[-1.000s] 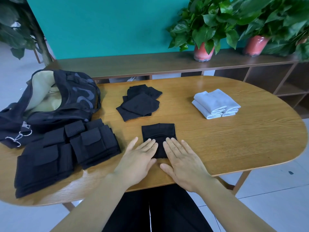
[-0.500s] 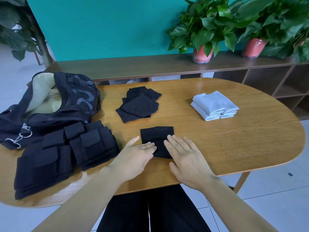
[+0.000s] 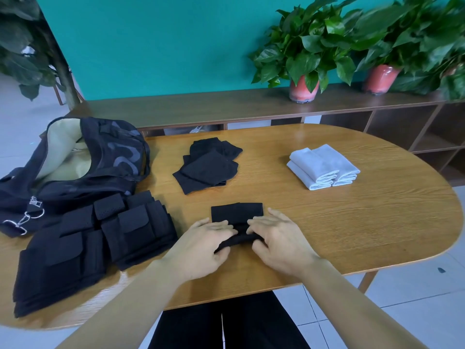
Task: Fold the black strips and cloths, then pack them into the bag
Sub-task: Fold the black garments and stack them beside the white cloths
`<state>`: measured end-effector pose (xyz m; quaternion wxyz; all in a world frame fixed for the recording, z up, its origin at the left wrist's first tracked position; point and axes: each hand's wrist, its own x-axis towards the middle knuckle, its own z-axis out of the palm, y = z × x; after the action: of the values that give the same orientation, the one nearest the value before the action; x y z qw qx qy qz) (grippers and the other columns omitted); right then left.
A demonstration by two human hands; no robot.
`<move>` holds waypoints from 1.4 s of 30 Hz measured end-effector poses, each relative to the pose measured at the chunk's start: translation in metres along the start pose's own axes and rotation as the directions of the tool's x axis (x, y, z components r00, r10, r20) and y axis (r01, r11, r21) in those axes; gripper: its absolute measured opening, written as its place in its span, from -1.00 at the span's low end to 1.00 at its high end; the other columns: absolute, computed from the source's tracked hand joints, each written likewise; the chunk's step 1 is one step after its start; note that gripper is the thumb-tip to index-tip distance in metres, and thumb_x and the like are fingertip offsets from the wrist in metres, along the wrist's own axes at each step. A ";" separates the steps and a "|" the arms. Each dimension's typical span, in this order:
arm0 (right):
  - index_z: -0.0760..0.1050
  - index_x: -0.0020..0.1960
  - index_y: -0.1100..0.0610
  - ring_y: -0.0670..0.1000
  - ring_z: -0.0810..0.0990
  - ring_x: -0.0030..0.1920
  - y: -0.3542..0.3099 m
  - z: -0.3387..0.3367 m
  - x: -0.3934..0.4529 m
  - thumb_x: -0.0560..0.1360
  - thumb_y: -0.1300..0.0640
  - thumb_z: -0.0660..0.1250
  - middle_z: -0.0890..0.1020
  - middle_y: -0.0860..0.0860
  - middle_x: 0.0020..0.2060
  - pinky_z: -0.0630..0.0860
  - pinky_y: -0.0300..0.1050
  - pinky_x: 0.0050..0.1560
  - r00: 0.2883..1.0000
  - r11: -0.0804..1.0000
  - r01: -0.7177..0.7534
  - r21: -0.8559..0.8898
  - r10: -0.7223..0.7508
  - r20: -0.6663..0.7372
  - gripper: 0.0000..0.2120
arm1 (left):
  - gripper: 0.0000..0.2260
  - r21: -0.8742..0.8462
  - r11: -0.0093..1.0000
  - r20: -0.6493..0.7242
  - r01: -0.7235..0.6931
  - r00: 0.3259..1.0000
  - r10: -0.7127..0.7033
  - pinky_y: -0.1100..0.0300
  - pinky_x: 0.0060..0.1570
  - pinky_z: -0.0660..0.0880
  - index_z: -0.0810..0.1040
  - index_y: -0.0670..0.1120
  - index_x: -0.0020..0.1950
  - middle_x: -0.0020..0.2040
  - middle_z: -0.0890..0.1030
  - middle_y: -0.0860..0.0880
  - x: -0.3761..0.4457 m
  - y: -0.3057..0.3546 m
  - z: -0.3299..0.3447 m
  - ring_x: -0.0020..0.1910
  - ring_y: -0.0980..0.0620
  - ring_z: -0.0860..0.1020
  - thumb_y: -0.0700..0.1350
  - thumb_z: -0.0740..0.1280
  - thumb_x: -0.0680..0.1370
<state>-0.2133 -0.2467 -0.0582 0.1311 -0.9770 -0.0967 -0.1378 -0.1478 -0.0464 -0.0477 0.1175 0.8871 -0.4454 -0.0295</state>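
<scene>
Black cloth point(image 3: 236, 213) at 6 o'clock on the table point(image 3: 352, 222) looks soft, light and floppy. Left hand point(image 3: 201, 244) and right hand point(image 3: 278, 238) pinch its near edge; gripping both near corners should keep the fold square.

On the table point(image 3: 352, 222), a cloth point(image 3: 236, 212) is placed at the near centre. A cloth pile point(image 3: 208, 165) is set behind it, towels point(image 3: 323, 166) far right, strips point(image 3: 95, 243) left, and the bag point(image 3: 83, 157) behind those.

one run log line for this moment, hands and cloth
step: folding | left hand: grips black cloth near edge | right hand: grips same edge | bag: open, unpacked
</scene>
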 end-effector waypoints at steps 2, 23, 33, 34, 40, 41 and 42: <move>0.59 0.13 0.08 -0.14 0.51 0.21 0.004 -0.004 -0.001 0.49 0.12 0.17 0.65 -0.04 0.11 0.09 -0.20 0.49 0.999 0.996 -0.042 0.083 0.039 0.036 -0.70 | -0.69 -0.222 0.970 0.012 0.094 0.996 -0.094 0.28 0.43 0.18 0.46 0.06 0.39 0.37 0.46 0.12 -0.002 -0.001 -0.004 0.41 0.30 0.29 -0.08 0.22 0.64; 0.17 -0.39 0.06 -0.02 0.24 -0.46 0.014 0.008 0.070 0.55 -0.06 0.28 0.28 -0.06 -0.49 0.18 -0.19 -0.43 0.635 0.563 -0.745 0.357 0.763 0.123 -0.55 | -0.72 -0.313 0.672 -0.107 0.671 0.678 -0.727 0.20 -0.42 0.31 0.40 -0.04 -0.27 -0.29 0.50 0.01 0.075 -0.017 -0.007 -0.30 0.03 0.49 0.05 0.30 0.59; 0.49 -0.05 0.03 -0.03 0.51 -0.27 0.016 0.008 0.064 0.57 -0.17 0.23 0.57 -0.07 -0.28 0.29 -0.19 -0.36 0.618 0.601 -0.761 0.247 0.786 -0.010 -0.73 | -0.78 -0.254 0.714 -0.233 0.652 0.676 -0.699 0.19 -0.20 0.43 0.51 -0.07 0.20 0.03 0.60 -0.03 0.066 -0.017 -0.009 -0.03 -0.01 0.58 0.00 0.23 0.63; 0.48 -0.01 0.03 -0.03 0.51 -0.25 0.017 0.007 0.061 0.57 -0.17 0.22 0.59 -0.07 -0.26 0.30 -0.18 -0.33 0.612 0.598 -0.757 0.263 0.790 -0.035 -0.73 | -0.76 -0.249 0.731 -0.278 0.636 0.675 -0.683 0.21 -0.19 0.42 0.50 -0.07 0.24 0.05 0.59 -0.04 0.062 -0.015 -0.011 -0.02 -0.01 0.57 -0.01 0.21 0.64; 0.56 0.12 0.14 0.10 0.60 -0.04 0.001 0.008 0.041 0.51 0.09 0.35 0.65 0.03 -0.06 0.49 -0.05 -0.13 0.854 0.939 -0.343 -0.007 0.309 -0.419 -0.78 | -0.62 -0.134 0.916 -0.409 0.377 0.821 -0.398 0.09 0.38 0.23 0.31 -0.07 0.49 0.46 0.37 -0.03 0.035 0.013 -0.006 0.43 0.03 0.31 -0.13 0.10 0.66; 0.54 0.18 0.16 0.13 0.60 0.05 -0.003 0.012 0.038 0.49 0.12 0.33 0.65 0.06 0.02 0.52 0.01 0.00 0.915 0.970 -0.215 -0.116 0.158 -0.372 -0.72 | -0.56 -0.077 0.936 -0.354 0.344 0.868 -0.348 0.06 0.48 0.06 0.18 -0.07 0.55 0.54 0.22 0.00 0.033 0.017 -0.001 0.53 0.06 0.15 -0.14 0.08 0.66; 0.51 0.27 0.17 0.13 0.57 0.20 -0.005 0.017 0.036 0.50 0.11 0.24 0.62 0.08 0.15 0.50 0.07 0.17 0.961 0.976 -0.095 -0.197 0.038 -0.275 -0.64 | -0.50 -0.038 0.946 -0.284 0.322 0.904 -0.320 0.05 0.52 -0.10 0.02 -0.07 0.59 0.59 0.06 0.02 0.031 0.019 0.003 0.56 0.10 -0.02 -0.15 0.06 0.65</move>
<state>-0.1764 -0.2317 -0.0621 0.0447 -0.9601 -0.0299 -0.2744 -0.1450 -0.0829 -0.0448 0.1700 0.9437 -0.2717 0.0825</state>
